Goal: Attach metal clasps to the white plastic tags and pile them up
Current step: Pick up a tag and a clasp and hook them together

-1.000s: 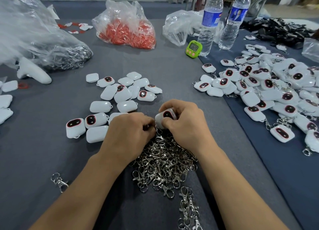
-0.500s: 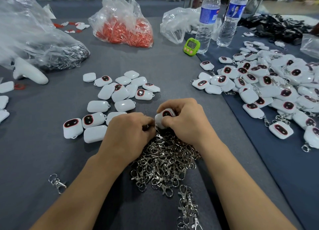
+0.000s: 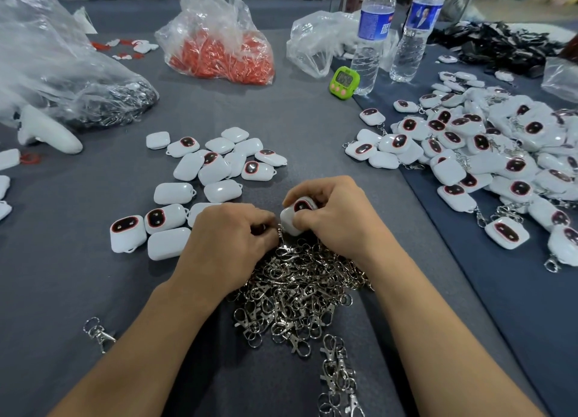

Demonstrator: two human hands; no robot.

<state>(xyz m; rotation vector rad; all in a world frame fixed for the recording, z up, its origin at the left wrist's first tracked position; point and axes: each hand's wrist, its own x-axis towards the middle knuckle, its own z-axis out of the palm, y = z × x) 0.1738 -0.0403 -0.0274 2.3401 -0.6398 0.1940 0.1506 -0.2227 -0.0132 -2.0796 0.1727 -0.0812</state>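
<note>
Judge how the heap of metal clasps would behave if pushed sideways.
The clasp pile would probably drag as a tangled clump, since rings and hooks interlock. Loose edge pieces likely trail behind. It looks heavy for its size, being all metal.

Your left hand (image 3: pixel 231 238) curls its fingertips under the palm, so what they pinch is hidden. Your right hand (image 3: pixel 337 219) covers most of the white tag (image 3: pixel 295 211), and its loop cannot be seen. Both wrists lie over part of the clasp pile (image 3: pixel 297 294). At 6 o'clock a clasp string (image 3: pixel 339 382) runs off the bottom edge. At 1 o'clock the water bottles (image 3: pixel 372 38) lose their caps to the top edge, and the green timer (image 3: pixel 344 82) shows digits too small to read.
</note>
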